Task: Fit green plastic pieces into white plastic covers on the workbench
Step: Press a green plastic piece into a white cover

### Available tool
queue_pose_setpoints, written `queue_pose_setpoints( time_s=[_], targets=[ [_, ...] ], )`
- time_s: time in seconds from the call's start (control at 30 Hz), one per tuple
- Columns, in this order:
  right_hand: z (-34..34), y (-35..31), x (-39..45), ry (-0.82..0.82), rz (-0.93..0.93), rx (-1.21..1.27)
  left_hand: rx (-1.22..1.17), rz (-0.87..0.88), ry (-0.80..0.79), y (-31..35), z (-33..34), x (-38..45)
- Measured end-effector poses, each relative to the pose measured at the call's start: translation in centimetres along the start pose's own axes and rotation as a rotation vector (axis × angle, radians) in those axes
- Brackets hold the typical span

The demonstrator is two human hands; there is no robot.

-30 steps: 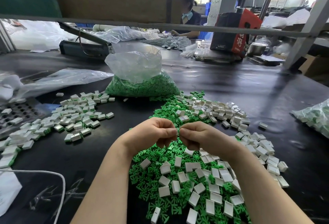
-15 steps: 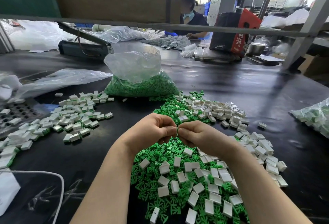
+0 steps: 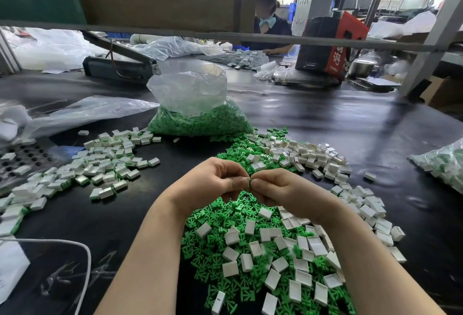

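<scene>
Both hands meet above the near pile on the black bench (image 3: 325, 124). The left hand (image 3: 210, 184) and right hand (image 3: 283, 190) have their fingers curled, thumb tips almost touching, and pinch between them one small green piece (image 3: 249, 181); whether a cover is on it cannot be told.

Directly below the hands lies a heap of loose green pieces (image 3: 220, 217) strewn with white covers (image 3: 273, 259), too many to count; the heap runs off the lower edge of view. A second spread of covers (image 3: 310, 158) lies beyond the hands to the right, trailing down the right side.

To the left, well apart from the hands, lies a band of fitted units (image 3: 105, 164), white with green edges. Bare bench separates this band from the near heap.

One open clear bag (image 3: 198, 114), its lower part full of green pieces, stands behind the heap. A second bag (image 3: 446, 164) lies at the right edge. Beyond the bags the bench is bare up to the far clutter, where another person (image 3: 269, 24) sits.
</scene>
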State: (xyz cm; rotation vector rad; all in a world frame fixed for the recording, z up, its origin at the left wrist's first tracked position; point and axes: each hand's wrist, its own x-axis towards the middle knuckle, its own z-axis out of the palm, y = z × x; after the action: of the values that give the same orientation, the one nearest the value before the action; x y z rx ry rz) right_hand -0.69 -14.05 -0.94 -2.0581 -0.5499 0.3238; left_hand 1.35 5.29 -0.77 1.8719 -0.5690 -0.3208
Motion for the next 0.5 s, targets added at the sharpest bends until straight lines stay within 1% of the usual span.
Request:
queue_pose_setpoints(
  time_s=[0.17,0.3,0.4,0.5],
  targets=[
    [-0.3,0.1,-0.3,-0.013,-0.024,0.056,-0.045,-0.005,0.016,0.0,-0.3,-0.3],
    [-0.5,0.4,-0.5,-0.021,-0.001,0.18,-0.067,0.022,0.046,0.3,-0.5,-0.5],
    [-0.2,0.7,-0.5,-0.052,0.014,0.3,-0.116,0.048,0.038,0.6,-0.6,-0.6],
    [0.1,1.1,-0.3,-0.068,0.005,0.49,-0.162,0.068,0.03,0.8,-0.5,-0.7]
  ],
)
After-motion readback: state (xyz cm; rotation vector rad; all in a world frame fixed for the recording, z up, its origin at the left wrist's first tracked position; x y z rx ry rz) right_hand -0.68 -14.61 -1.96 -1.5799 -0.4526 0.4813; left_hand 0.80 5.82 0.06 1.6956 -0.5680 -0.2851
